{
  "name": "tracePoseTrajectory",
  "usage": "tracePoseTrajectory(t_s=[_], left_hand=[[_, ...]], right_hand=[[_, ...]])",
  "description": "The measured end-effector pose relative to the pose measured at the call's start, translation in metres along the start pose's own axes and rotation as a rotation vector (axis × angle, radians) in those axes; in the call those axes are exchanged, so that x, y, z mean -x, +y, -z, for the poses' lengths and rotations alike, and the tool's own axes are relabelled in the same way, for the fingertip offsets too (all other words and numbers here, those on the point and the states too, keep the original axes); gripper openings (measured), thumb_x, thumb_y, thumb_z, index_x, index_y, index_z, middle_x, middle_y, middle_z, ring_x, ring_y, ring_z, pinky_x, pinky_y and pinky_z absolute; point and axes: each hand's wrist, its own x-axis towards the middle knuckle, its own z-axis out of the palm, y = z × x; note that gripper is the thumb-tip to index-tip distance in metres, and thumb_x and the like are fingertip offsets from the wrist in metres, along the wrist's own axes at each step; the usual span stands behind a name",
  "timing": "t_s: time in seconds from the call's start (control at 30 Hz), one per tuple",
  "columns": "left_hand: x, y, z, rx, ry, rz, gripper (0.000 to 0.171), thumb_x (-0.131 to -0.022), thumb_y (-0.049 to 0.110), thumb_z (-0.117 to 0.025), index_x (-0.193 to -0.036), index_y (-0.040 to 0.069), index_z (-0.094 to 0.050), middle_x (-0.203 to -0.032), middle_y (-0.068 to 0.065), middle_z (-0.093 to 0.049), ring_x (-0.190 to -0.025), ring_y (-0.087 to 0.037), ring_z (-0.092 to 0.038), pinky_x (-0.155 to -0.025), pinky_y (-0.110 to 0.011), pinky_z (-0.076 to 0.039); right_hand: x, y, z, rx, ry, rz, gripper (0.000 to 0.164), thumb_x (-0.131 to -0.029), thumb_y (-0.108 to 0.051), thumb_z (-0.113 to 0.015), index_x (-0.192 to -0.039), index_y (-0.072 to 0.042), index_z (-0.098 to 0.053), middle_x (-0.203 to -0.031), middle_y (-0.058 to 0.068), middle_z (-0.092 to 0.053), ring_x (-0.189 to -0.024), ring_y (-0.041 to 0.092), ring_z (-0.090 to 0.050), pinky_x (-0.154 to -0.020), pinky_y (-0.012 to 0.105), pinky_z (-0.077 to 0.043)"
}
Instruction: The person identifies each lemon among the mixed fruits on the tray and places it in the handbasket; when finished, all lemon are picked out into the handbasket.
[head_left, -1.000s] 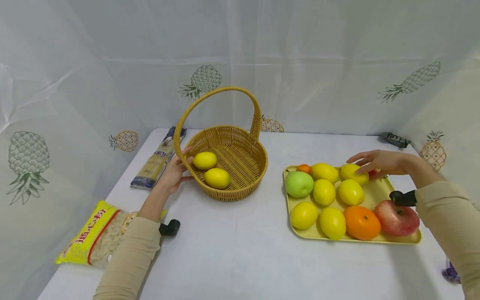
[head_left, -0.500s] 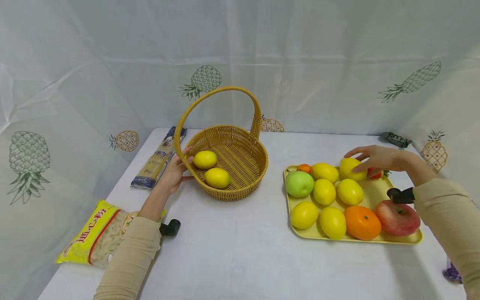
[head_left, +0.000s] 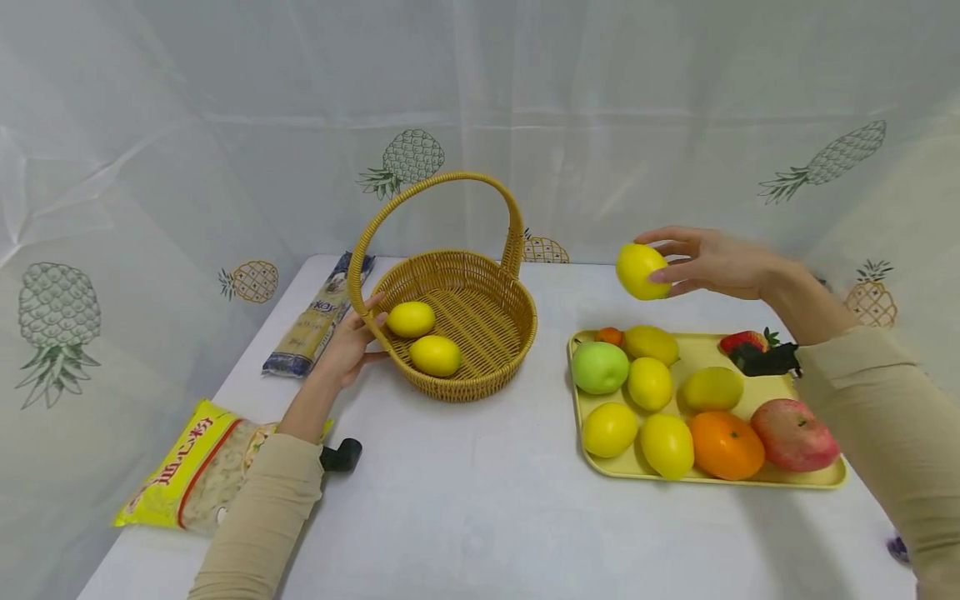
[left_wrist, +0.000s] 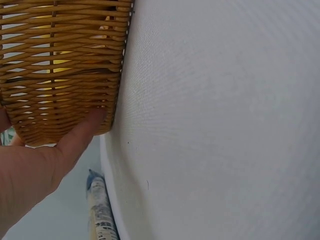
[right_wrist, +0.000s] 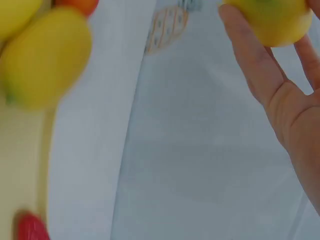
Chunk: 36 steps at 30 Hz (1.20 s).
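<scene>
My right hand holds a yellow lemon between thumb and fingertips, raised above the back of the tray; the right wrist view shows the same lemon. My left hand grips the left side of a round wicker basket under its tall handle. In the left wrist view the thumb presses the woven outer wall, while the other fingers are mostly hidden. Inside the basket lie two lemons. The yellow tray bears several more lemons.
Also on the tray are a green apple, an orange, a red apple, a strawberry and a small orange fruit. Two food packages, one yellow and one long, lie at the left.
My right hand has lifted the lemon from the tray's back and carried it up and left, uncovering the strawberry. One lemon on the tray has shifted slightly. The left hand stays at the basket.
</scene>
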Motion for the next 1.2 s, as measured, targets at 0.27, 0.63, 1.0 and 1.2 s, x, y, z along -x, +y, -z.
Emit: tracePoseTrajectory(t_s=[0.27,0.63,1.0,1.2], left_hand=[[-0.002,-0.003,0.003,-0.005,-0.009,-0.01,0.056,-0.105,0.021,-0.044,-0.156,0.017,-0.021,-0.158,-0.014,-0.018,-0.138,-0.038,-0.028,-0.099,-0.061,-0.039],[-0.001,-0.001,0.0,0.019,0.014,-0.005,0.055,-0.105,0.016,-0.043,-0.156,0.017,-0.023,-0.158,-0.015,-0.02,-0.137,-0.038,-0.03,-0.098,-0.061,-0.04],[-0.004,-0.005,0.0,0.023,0.014,-0.017,0.055,-0.105,0.016,-0.043,-0.156,0.014,-0.022,-0.157,-0.016,-0.02,-0.137,-0.038,-0.03,-0.099,-0.062,-0.039],[-0.002,-0.003,0.0,0.018,0.027,-0.012,0.055,-0.105,0.017,-0.045,-0.155,0.016,-0.024,-0.156,-0.015,-0.023,-0.136,-0.037,-0.032,-0.097,-0.061,-0.041]], right_hand=[[-0.051,-0.023,-0.062,-0.11,-0.084,0.071,0.064,-0.093,-0.011,-0.066,-0.148,-0.01,-0.033,-0.147,0.017,-0.033,-0.108,0.03,-0.058,-0.089,0.042,-0.052],[-0.113,-0.043,-0.144,-0.022,-0.344,0.095,0.061,-0.09,-0.017,-0.072,-0.144,-0.016,-0.045,-0.141,0.013,-0.041,-0.118,0.029,-0.053,-0.09,0.042,-0.052],[-0.141,-0.04,-0.194,0.12,-0.415,0.058,0.059,-0.085,-0.02,-0.077,-0.138,-0.019,-0.053,-0.139,0.009,-0.045,-0.122,0.024,-0.045,-0.092,0.035,-0.048],[-0.151,-0.036,-0.213,0.142,-0.375,0.074,0.056,-0.083,-0.023,-0.079,-0.135,-0.02,-0.057,-0.139,0.004,-0.046,-0.127,0.024,-0.042,-0.1,0.036,-0.042]])
